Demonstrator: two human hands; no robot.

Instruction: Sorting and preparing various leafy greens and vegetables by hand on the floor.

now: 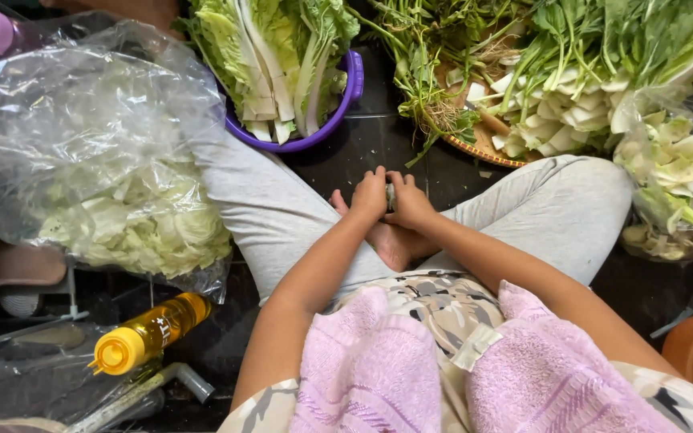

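I am holding a small pale green piece of vegetable stalk (391, 196) between my two hands, just above my crossed feet, with the round purple plastic basin (353, 80) lying ahead and a little to the left of it. My left hand (369, 195) is closing around the left side of the piece and my right hand (409, 202) is pressing in from the right, so each grip is curled nearly closed and both are touching it. Only a thin sliver is showing between my fingers; its long axis seems to be running away from me, toward the basin, though I cannot tell for sure. Neither hand is nearer: they are meeting on it.

The basin is holding upright cut leafy greens with white stems. To the right of the basin, a flat woven tray (483, 144) is carrying chopped white stalk pieces and loose green stems. Left of the basin, a big clear plastic bag (82, 120) is holding pale shredded leaves. A second clear bag (675, 192), far right of the basin, is holding chunky pale green pieces.
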